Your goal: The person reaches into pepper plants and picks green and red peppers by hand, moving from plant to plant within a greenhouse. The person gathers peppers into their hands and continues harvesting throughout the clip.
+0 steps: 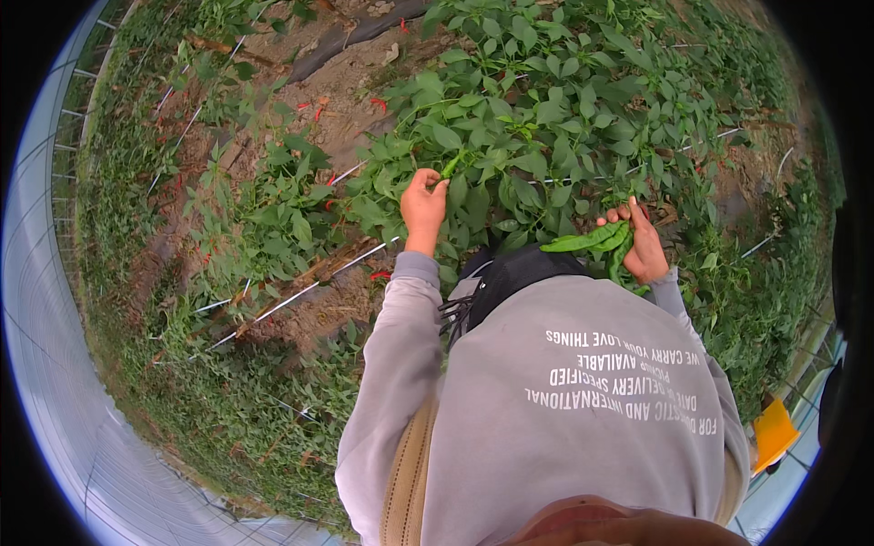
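Note:
My left hand [425, 206] pinches a small green chili pepper [450, 166] between thumb and fingertips, among the leaves of a pepper plant [505, 136]. Whether that pepper is still joined to its stem cannot be made out. Several long green peppers [587, 240] are bunched in my right hand [645, 246], in front of my waist. Some point left across a black waist garment or bag [519, 273], and others hang below the palm.
White lines [300, 293] run through the plant rows. Red peppers [379, 104] lie on bare soil [341, 130] at the upper left. Black plastic sheet [341, 41] covers part of the ground. Greenhouse film [61, 382] curves along the left. An orange-yellow object [773, 437] is at lower right.

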Available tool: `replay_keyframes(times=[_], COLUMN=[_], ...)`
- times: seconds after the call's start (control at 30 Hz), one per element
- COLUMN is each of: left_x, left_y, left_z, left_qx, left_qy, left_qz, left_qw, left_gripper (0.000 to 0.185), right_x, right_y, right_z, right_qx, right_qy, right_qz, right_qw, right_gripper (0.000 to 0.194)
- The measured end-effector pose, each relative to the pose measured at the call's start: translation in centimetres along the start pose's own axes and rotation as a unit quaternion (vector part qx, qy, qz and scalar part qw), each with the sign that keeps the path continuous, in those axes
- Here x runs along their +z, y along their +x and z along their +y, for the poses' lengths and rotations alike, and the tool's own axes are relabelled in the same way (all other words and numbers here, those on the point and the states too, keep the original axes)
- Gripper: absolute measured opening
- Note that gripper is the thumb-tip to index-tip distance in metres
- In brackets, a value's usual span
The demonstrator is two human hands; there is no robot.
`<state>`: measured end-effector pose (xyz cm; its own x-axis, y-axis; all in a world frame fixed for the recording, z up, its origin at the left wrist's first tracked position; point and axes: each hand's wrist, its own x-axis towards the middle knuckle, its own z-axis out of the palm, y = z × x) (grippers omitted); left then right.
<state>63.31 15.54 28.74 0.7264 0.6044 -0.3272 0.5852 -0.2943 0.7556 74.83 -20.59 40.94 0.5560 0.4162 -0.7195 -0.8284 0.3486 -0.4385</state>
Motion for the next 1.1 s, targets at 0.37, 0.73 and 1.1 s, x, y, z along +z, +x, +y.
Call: replay_keyframes(times=[0.37, 0.73, 1.1], left_x=[-7.2, -6.1, -4.6], left_y=[-10.3, -12.7, -4.4], left_z=[7.7, 8.0, -8.9], left_qx=[0.222, 0.277, -0.097], left_qy=[0.18, -0.087, 0.171], left_qz=[0.105, 0.018, 0.119], left_qw=[0.953, 0.957, 0.973], left_gripper=[0.015, 0.01, 0.028], right_x=[15.9, 17.0, 15.3], right_y=[3.9, 4.0, 3.8], right_z=[1.2, 7.7, 5.3], right_qx=[-0.066, -0.177, -0.094], right_qy=[-0.553, -0.684, -0.633], right_qz=[-0.233, -0.393, -0.251], right_qw=[0.797, 0.589, 0.726], right_gripper=[0.026, 0.024, 0.021])
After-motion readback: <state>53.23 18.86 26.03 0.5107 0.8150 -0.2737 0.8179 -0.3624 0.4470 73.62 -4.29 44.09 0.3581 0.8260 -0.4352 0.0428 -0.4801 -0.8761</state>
